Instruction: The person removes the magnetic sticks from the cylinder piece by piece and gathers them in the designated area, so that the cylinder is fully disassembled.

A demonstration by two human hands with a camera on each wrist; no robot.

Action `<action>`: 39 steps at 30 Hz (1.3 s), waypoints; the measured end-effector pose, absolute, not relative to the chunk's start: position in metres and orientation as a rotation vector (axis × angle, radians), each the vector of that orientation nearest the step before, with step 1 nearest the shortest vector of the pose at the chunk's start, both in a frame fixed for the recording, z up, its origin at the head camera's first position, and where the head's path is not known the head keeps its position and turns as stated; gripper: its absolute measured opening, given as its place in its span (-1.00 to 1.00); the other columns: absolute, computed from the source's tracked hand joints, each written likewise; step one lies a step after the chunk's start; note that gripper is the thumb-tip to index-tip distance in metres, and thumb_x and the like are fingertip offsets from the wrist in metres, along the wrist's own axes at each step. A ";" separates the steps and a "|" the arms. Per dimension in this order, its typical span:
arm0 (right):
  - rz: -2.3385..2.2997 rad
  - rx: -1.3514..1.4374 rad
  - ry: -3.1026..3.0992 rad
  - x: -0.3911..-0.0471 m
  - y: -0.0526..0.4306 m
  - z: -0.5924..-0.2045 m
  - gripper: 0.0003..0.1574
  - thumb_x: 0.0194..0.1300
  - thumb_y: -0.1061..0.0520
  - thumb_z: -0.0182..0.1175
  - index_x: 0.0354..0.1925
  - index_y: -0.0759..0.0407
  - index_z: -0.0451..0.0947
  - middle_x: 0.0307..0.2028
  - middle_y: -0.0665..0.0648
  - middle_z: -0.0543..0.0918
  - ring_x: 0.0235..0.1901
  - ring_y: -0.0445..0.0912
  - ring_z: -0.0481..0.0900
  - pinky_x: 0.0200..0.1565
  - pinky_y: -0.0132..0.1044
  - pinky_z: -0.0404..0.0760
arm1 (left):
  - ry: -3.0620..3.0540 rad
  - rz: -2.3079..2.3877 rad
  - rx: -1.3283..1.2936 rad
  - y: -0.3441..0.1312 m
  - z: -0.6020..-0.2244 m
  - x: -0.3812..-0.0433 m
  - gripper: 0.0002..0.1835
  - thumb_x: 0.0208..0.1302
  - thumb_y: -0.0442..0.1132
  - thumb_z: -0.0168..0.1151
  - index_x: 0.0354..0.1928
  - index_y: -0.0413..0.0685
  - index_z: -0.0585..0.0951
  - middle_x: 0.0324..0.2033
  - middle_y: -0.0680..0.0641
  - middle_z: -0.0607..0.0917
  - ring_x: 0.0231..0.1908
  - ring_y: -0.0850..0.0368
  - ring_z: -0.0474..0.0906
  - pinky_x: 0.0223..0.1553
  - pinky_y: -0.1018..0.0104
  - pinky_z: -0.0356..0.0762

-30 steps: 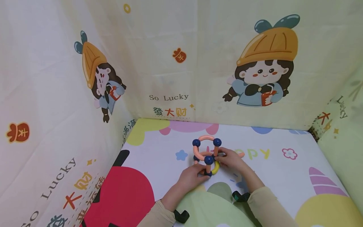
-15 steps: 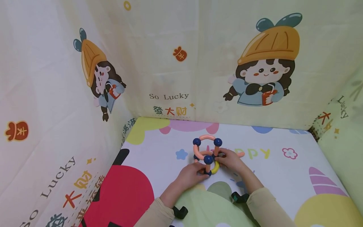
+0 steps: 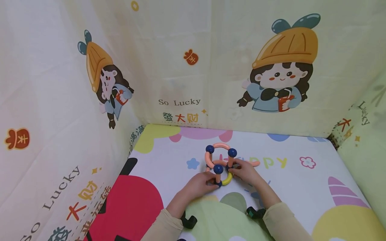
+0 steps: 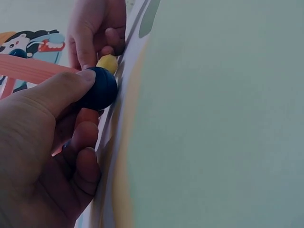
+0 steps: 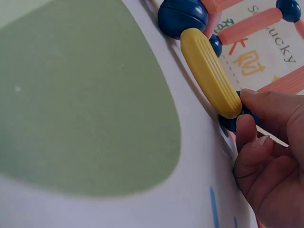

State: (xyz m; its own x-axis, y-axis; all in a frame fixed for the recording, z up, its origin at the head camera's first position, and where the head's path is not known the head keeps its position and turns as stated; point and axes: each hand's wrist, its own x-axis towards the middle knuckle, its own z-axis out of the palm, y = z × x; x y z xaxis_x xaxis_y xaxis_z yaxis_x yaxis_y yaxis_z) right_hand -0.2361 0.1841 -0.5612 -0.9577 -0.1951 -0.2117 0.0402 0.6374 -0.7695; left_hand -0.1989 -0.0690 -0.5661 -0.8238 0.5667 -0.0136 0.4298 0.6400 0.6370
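Observation:
A toy frame of blue balls and pink sticks stands on the mat, with curved pink sticks (image 3: 221, 146) along its top. My left hand (image 3: 197, 185) pinches the low front blue ball (image 4: 103, 90), the thumb lying over it. Above that ball rises a short pink upright (image 3: 217, 178) capped by another blue ball (image 3: 218, 169). My right hand (image 3: 245, 171) pinches the low right blue ball (image 5: 229, 122) between thumb and finger. A curved yellow stick (image 5: 209, 71) runs along the mat between these two low balls. The fingers partly hide both of them.
Another pink stick (image 3: 255, 163) lies on the printed mat (image 3: 301, 190) just beyond my right hand. Printed cloth (image 3: 169, 77) walls the mat at the back and both sides. Black wrist mounts (image 3: 189, 222) stick out below both sleeves.
My left hand has shifted slightly left, taking the frame's front balls and upright with it. The right hand keeps its grip almost in place.

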 end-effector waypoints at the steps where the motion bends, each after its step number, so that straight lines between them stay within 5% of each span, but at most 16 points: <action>1: -1.227 -0.125 2.589 -0.236 0.184 -0.562 -0.50 0.27 -0.09 0.34 0.14 -0.01 0.56 -0.09 0.11 0.66 -0.36 -0.08 0.53 -0.38 -0.26 0.53 | 2.640 0.947 0.806 -0.070 -0.566 -0.199 -0.80 0.30 0.10 0.29 -0.09 0.34 0.64 -0.21 0.35 0.68 -0.19 0.45 0.55 -0.02 0.38 0.55; 16: -1.203 -0.128 2.630 -0.232 0.184 -0.565 -0.50 0.27 -0.11 0.34 0.13 -0.02 0.57 -0.04 0.08 0.66 -0.18 -0.06 0.56 -0.20 -0.29 0.57 | 2.589 0.925 0.891 -0.078 -0.562 -0.205 -0.78 0.31 0.09 0.29 -0.05 0.32 0.64 -0.16 0.31 0.68 -0.17 0.45 0.55 0.00 0.40 0.54; 32: -1.245 -0.181 2.625 -0.228 0.185 -0.564 -0.56 0.27 -0.07 0.34 0.08 0.00 0.57 -0.13 0.05 0.65 -0.27 -0.08 0.53 -0.27 -0.28 0.55 | 2.556 0.964 0.884 -0.088 -0.564 -0.210 -0.77 0.28 0.13 0.30 -0.05 0.42 0.59 -0.22 0.34 0.63 -0.24 0.44 0.52 -0.12 0.46 0.52; 39: -1.255 -0.109 2.584 -0.223 0.192 -0.543 -0.45 0.27 -0.21 0.31 0.16 -0.08 0.51 -0.07 0.10 0.65 -0.38 -0.07 0.58 -0.36 -0.25 0.54 | 2.444 1.071 0.725 -0.112 -0.539 -0.221 -0.65 0.30 0.12 0.29 0.07 0.24 0.63 -0.11 0.24 0.66 -0.29 0.28 0.53 -0.25 0.36 0.55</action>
State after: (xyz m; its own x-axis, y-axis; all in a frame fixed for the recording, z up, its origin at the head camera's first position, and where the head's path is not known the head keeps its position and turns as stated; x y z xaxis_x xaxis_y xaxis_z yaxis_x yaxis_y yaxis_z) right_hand -0.2232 0.1920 -0.5432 -0.9617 -0.1822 -0.2049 0.0483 0.6229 -0.7808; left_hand -0.2207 -0.1124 -0.5394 -0.7975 0.5895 -0.1286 0.3049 0.5777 0.7572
